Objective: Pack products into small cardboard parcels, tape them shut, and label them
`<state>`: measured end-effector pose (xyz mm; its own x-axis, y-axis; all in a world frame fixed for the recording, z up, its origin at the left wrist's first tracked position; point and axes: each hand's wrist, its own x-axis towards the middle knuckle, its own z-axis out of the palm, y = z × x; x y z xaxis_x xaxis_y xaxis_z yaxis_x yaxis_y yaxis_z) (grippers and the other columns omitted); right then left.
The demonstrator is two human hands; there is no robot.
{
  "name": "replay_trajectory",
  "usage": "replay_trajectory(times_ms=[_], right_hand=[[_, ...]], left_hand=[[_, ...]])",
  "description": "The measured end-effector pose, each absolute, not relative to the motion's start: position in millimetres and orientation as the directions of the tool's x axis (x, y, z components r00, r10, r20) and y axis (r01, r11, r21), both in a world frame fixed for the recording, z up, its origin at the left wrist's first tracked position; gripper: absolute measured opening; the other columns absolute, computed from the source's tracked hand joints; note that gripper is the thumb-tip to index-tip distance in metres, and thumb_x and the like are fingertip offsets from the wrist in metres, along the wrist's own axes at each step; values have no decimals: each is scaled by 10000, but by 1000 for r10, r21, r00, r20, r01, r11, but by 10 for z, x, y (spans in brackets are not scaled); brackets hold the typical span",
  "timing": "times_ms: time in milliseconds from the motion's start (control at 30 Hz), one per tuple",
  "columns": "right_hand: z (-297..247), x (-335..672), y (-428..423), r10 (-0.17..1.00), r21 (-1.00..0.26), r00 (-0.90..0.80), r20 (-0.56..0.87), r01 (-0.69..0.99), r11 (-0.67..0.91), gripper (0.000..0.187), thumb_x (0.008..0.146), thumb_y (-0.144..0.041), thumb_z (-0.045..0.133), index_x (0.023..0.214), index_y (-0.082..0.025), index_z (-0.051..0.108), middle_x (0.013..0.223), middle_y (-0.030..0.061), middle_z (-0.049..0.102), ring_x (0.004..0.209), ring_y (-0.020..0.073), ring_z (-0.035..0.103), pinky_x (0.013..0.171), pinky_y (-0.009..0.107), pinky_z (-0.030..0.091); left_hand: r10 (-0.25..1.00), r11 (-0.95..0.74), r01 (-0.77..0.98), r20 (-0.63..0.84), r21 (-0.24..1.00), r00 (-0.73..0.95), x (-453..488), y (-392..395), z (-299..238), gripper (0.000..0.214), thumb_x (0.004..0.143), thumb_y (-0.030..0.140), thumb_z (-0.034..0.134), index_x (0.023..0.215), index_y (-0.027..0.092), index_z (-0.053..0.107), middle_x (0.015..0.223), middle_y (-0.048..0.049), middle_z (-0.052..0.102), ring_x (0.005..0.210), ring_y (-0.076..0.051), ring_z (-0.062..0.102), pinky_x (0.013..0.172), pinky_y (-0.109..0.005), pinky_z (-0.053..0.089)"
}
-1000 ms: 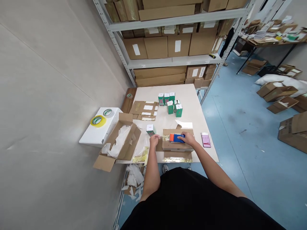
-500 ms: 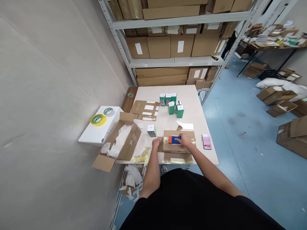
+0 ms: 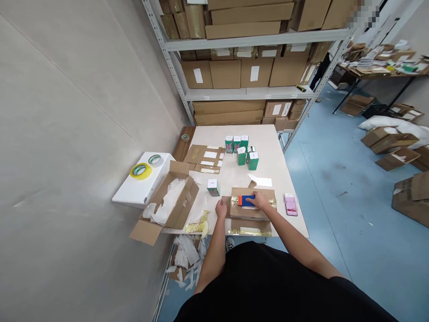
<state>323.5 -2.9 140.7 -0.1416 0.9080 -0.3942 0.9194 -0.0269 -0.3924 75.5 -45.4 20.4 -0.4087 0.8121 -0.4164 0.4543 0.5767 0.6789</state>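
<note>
A flat brown cardboard box (image 3: 268,194) with shiny tape lies at the front of the table. My right hand (image 3: 260,201) is closed around a flat blue object with an orange end (image 3: 247,201), held over the top of this box; its exact kind is unclear. On the left, the fingers of my left hand (image 3: 220,209) are closed at the edge of a cardboard flap (image 3: 227,205) sticking out beside the box. Behind that hand stands a small green and white carton (image 3: 213,188). A taped cardboard strip (image 3: 251,227) lies in front of the box.
An open carton with white paper (image 3: 181,201) stands at the left, beside a white box (image 3: 129,192) bearing tape rolls (image 3: 140,171). Several green cartons (image 3: 253,161) and flattened cardboard (image 3: 204,157) are farther back. A pink phone-like item (image 3: 291,205) lies right. Shelving (image 3: 231,94) stands behind.
The camera view has tilted slightly, so everything sits a little lower in the picture. Both hands keep nearly the same places, and the blue and orange object stays over the box.
</note>
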Motion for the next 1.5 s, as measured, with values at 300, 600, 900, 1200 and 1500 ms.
replay_trajectory(times_ms=[300, 600, 900, 1200, 1500], right_hand=[[1485, 3138, 108, 859, -291, -173, -482, 956, 29, 549, 900, -689, 650, 1016, -163, 756, 1090, 168, 771, 984, 291, 723, 746, 298, 496], [1688, 3810, 215, 893, -196, -155, -422, 978, 77, 495, 857, -655, 703, 956, -177, 780, 1073, 151, 775, 974, 279, 721, 719, 286, 477], [1703, 4030, 110, 898, -208, -124, -423, 978, 37, 464, 864, -643, 708, 930, -188, 769, 1010, 136, 777, 925, 266, 716, 685, 282, 451], [1692, 4627, 50, 898, -176, -23, -439, 982, -61, 430, 853, -621, 719, 919, -198, 761, 1017, 109, 765, 926, 244, 697, 633, 261, 396], [1658, 5011, 0, 900, -218, -9, -436, 971, -95, 416, 843, -622, 731, 794, -209, 725, 849, 65, 745, 820, 208, 675, 592, 256, 337]], left_hand=[[880, 474, 520, -404, 711, -249, 1194, -334, 239, 532, 1083, 487, 326, 1358, 153, 637, 1353, -188, 691, 1257, -291, 646, 1062, -373, 455], [870, 492, 548, -402, 677, -285, 1215, -363, 257, 530, 1068, 542, 334, 1343, 197, 627, 1302, -165, 715, 1253, -290, 651, 1069, -376, 457], [878, 478, 542, -396, 691, -270, 1198, -377, 315, 549, 1069, 542, 319, 1318, 174, 641, 1303, -184, 711, 1256, -315, 645, 1068, -390, 453], [877, 479, 552, -404, 683, -261, 1204, -362, 440, 534, 1079, 503, 318, 1350, 166, 630, 1319, -186, 705, 1238, -319, 657, 1058, -397, 459], [872, 486, 574, -415, 659, -261, 1208, -356, 531, 532, 1077, 495, 321, 1376, 175, 622, 1321, -171, 713, 1238, -322, 658, 1047, -402, 466]])
